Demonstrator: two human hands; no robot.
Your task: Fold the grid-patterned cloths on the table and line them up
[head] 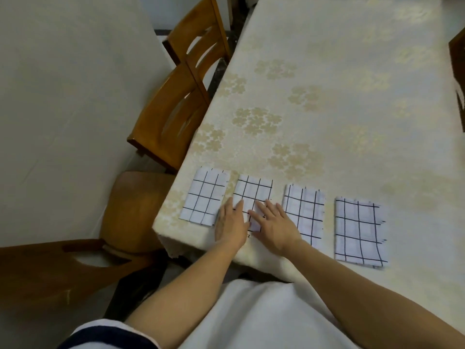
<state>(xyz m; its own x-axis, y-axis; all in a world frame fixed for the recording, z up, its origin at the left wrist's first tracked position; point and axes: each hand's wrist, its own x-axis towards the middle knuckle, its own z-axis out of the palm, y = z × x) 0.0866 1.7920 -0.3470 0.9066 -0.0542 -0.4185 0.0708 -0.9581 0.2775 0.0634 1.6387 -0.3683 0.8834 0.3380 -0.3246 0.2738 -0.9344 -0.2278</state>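
pale floral covering lies over the tabletop [327,96], and four folded grid cloths sit in a row near its front edge, each apart from the next. the leftmost cloth [205,195] lies by the tabletop's left corner, the second cloth [253,188] just beside it, the third cloth [304,210] next, and the fourth cloth [359,230] furthest right and closest to the person. both hands rest on the near part of the second cloth. the left grip [230,222] is spread flat, fingers straight, along that cloth's left edge, just beside the leftmost cloth. the right grip [274,226] is also flat with fingers fanned, pressing the cloth's near right part; it pinches nothing. two wooden chairs [176,114] stand along the tabletop's left side, and a third chair [75,268] stands at the near left.
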